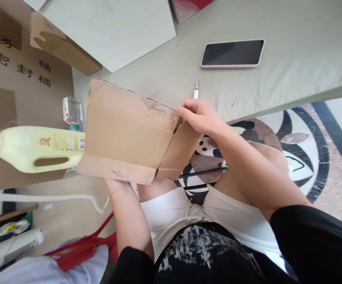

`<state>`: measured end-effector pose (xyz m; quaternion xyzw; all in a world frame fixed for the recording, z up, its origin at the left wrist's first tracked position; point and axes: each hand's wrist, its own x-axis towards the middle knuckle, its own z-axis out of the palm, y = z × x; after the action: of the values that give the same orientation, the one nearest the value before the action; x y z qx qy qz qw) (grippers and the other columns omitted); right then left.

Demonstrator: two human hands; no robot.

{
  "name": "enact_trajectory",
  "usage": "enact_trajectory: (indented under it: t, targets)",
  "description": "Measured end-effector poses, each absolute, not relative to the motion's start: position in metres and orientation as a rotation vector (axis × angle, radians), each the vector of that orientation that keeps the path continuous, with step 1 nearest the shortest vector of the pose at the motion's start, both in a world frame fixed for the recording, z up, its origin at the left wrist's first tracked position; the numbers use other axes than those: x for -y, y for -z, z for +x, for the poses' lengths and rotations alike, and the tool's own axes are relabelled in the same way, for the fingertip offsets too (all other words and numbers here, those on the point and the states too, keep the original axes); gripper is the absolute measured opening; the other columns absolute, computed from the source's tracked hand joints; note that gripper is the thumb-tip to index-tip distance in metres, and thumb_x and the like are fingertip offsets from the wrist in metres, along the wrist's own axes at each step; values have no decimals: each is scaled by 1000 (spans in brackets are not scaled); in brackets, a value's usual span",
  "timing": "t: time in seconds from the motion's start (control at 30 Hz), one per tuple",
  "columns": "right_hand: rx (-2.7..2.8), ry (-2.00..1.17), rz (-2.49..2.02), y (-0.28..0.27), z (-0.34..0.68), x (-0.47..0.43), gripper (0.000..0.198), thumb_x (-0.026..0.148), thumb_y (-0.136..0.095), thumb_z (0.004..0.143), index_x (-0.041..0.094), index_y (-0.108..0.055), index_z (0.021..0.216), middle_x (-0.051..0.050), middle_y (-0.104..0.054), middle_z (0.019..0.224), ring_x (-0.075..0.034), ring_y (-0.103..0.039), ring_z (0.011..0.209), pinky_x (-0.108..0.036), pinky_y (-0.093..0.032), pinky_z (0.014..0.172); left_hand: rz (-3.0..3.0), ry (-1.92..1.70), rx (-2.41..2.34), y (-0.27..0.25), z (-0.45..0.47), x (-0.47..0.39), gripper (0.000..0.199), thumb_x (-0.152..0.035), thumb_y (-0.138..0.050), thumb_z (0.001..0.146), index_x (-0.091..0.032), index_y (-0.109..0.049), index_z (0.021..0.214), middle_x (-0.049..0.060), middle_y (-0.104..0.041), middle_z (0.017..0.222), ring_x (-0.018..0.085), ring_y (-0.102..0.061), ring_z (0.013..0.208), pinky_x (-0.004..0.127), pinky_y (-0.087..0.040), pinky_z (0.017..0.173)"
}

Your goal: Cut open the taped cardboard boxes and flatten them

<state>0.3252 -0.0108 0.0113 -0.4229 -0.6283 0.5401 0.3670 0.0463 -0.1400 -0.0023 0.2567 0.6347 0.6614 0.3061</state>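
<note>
A creased sheet of brown cardboard [129, 122] with folded flaps and a torn upper edge is held up over my lap. At its upper right corner, my right hand [199, 114] has thumb and fingers pinched on the edge. My left hand [114, 186] is under the lower flap, bearing the cardboard from below; its fingers are hidden behind the sheet. Just beyond my right hand, a slim tool with a metal tip [196, 90] lies on the cloth, partly covered by that hand.
A phone [233, 53] lies on the cloth-covered table [301, 47]. To the left are a large pale-yellow jug [23, 148], a small clear bottle [73, 111] and a big printed carton [19, 94]. A white box [114, 31] stands at the back, and a red bag [79, 252] hangs at lower left.
</note>
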Motion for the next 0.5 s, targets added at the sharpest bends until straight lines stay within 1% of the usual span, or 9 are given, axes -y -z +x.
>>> enact_trajectory:
  t: [0.07,0.13,0.23,0.3,0.33,0.4,0.47,0.5]
  targets:
    - [1692,-1340,-1159,-9,325,10,27,37,-52,90,18,-59,72,1,-50,62,-12,-42,62,-29,-31,61,652,-1773,-1698,1,44,137,54,-71,-44,88,-25,-67,103,4,-73,106,24,-61,119,40,-56,91]
    - [1758,-1284,-1151,-7,326,9,27,38,-53,90,17,-65,77,-1,-54,68,-13,-46,66,-30,-35,66,613,-1757,-1693,0,46,138,55,-73,-43,87,-25,-67,101,5,-73,103,26,-62,119,42,-56,91]
    - [1797,-1203,-1099,-5,330,6,26,38,-56,88,18,-73,86,-6,-62,92,-17,-54,85,-33,-42,81,544,-1700,-1681,-5,60,143,51,-69,-46,85,-24,-69,94,4,-74,93,26,-67,106,41,-59,83]
    - [1796,-1256,-1036,-6,334,4,26,39,-58,87,18,-74,91,-8,-62,106,-19,-57,97,-34,-43,88,501,-1648,-1677,-11,75,147,48,-65,-49,84,-21,-69,90,5,-73,83,26,-70,92,40,-59,75]
    - [1799,-1337,-994,-7,336,4,27,40,-57,88,19,-74,92,-7,-63,107,-19,-57,98,-33,-44,87,484,-1628,-1675,-14,83,149,45,-61,-52,84,-20,-69,90,5,-73,82,24,-70,86,39,-59,73]
    - [1814,-1556,-910,-11,340,4,29,43,-56,89,19,-71,91,-5,-66,96,-17,-59,88,-31,-46,79,462,-1607,-1674,-17,96,150,38,-56,-57,84,-20,-69,91,2,-73,79,20,-70,80,35,-59,73]
    - [1803,-1752,-850,-13,341,5,28,44,-57,87,19,-68,90,-2,-67,85,-16,-58,78,-29,-45,70,476,-1601,-1654,-16,102,149,32,-50,-60,84,-21,-69,92,0,-74,82,18,-70,84,32,-59,77]
    - [1781,-1815,-828,-13,341,6,26,43,-59,86,19,-67,91,-1,-67,84,-16,-59,77,-28,-45,68,495,-1591,-1635,-14,101,147,30,-49,-60,84,-21,-69,93,0,-74,85,19,-70,89,32,-59,80]
